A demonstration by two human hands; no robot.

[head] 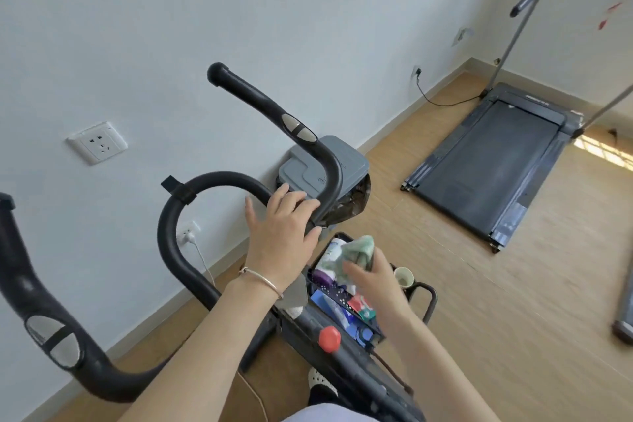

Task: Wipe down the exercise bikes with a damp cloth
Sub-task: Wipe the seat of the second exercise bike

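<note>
Head view: left hand (284, 233) lies fingers-spread on handlebar (334, 166), steadying bike, I judge; right hand (375, 276) pinches bunched cloth (359, 248) over basket (337, 295), ready to wipe.

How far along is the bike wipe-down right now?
Done: nothing visibly wiped, though dampness wouldn't show. In hand: the right hand grips the green cloth over the basket; the left hand rests on the handlebar. Left: handlebar, red knob and frame.
</note>
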